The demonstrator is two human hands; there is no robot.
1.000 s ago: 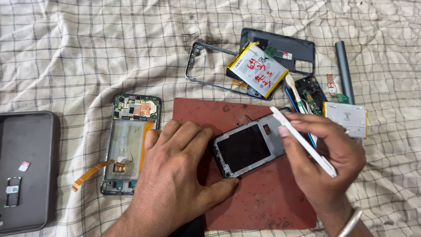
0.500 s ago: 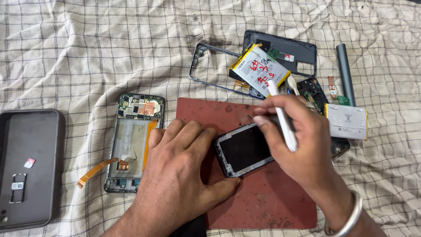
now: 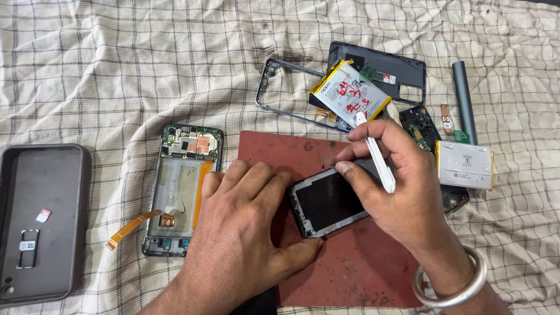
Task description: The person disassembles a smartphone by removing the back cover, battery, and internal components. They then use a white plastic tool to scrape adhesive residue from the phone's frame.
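A small dark phone body (image 3: 328,201) lies screen-side up on a reddish-brown mat (image 3: 344,274). My left hand (image 3: 245,227) rests flat on the mat, fingers against the phone's left end and thumb below its lower corner. My right hand (image 3: 396,186) covers the phone's right end, fingertips pressing on its top edge. That hand grips a thin white plastic tool (image 3: 376,154) between the fingers, its tip pointing up and away. A metal bangle (image 3: 452,286) sits on the right wrist.
An opened phone chassis (image 3: 184,189) with an orange flex cable lies left of the mat. A dark case (image 3: 41,221) with small cards sits far left. Behind the mat are a frame (image 3: 286,87), a battery (image 3: 350,93), a back cover (image 3: 388,67), a grey tube (image 3: 465,99) and a second battery (image 3: 465,165).
My right hand has moved left and down over the phone's right end, and the white tool has swung from slanting across the hand to pointing upward. My left hand stays put.
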